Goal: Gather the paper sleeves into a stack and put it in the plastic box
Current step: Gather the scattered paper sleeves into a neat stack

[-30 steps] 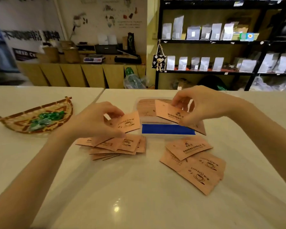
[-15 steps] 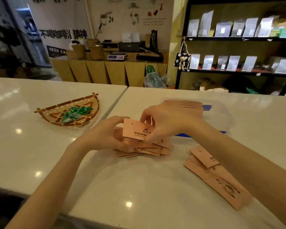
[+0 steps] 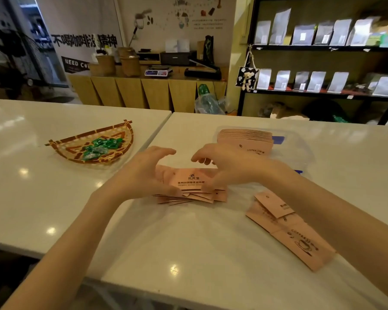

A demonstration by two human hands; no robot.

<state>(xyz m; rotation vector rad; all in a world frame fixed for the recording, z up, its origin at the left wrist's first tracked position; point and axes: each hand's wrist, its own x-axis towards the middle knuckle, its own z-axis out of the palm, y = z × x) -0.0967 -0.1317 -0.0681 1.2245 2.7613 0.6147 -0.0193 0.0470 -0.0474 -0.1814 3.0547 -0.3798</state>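
Observation:
A loose pile of pink paper sleeves (image 3: 194,186) lies on the white counter in front of me. My left hand (image 3: 143,175) curves around its left side and my right hand (image 3: 231,168) around its right side. Both hands have their fingers arched apart above the pile, and both thumbs touch its near edge. A second loose group of sleeves (image 3: 287,229) lies to the right, partly under my right forearm. The clear plastic box (image 3: 300,151) stands behind my right hand with a neat stack of sleeves (image 3: 244,137) inside it.
A woven fan-shaped basket (image 3: 72,151) with green wrapped sweets sits on the left counter. A seam (image 3: 159,130) separates the two white counters. Shelves with pouches stand at the back right, and a wooden sideboard is behind.
My right hand carried a sleeve from over the box to the left pile and laid it on top. Both hands then spread their fingers around that pile. The view shifted left.

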